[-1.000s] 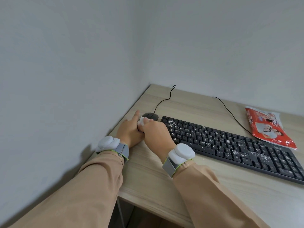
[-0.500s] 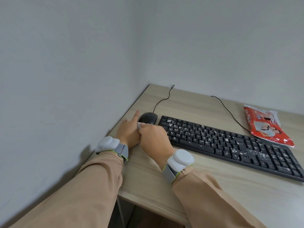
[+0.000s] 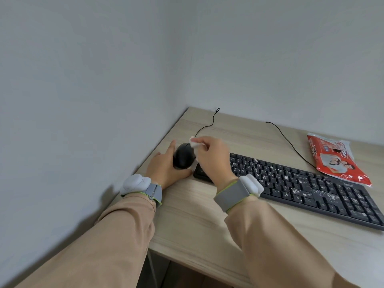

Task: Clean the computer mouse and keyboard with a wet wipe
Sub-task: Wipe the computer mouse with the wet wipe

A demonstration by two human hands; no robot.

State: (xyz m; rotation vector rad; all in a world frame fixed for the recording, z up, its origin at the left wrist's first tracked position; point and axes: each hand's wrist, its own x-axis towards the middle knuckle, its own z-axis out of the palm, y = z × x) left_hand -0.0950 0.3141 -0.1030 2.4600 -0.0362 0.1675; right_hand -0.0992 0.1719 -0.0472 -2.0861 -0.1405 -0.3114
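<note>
A black corded mouse (image 3: 184,155) sits near the desk's left edge. My left hand (image 3: 164,167) holds it from the left and behind, index finger stretched along its side. My right hand (image 3: 212,156) pinches a crumpled white wet wipe (image 3: 194,143) and presses it on the mouse's far right end. The black keyboard (image 3: 301,183) lies to the right, its keys speckled with white dust; my right hand and wrist cover its left corner.
A red wet wipe pack (image 3: 336,159) lies at the right behind the keyboard. Two black cables (image 3: 291,145) run back toward the wall. Grey walls meet at the desk's far left corner. The wooden desk (image 3: 197,221) has its front edge near my forearms.
My right hand has moved forward from the mouse's near end to its far end with the wipe, uncovering the mouse's back. My left hand still holds the mouse.
</note>
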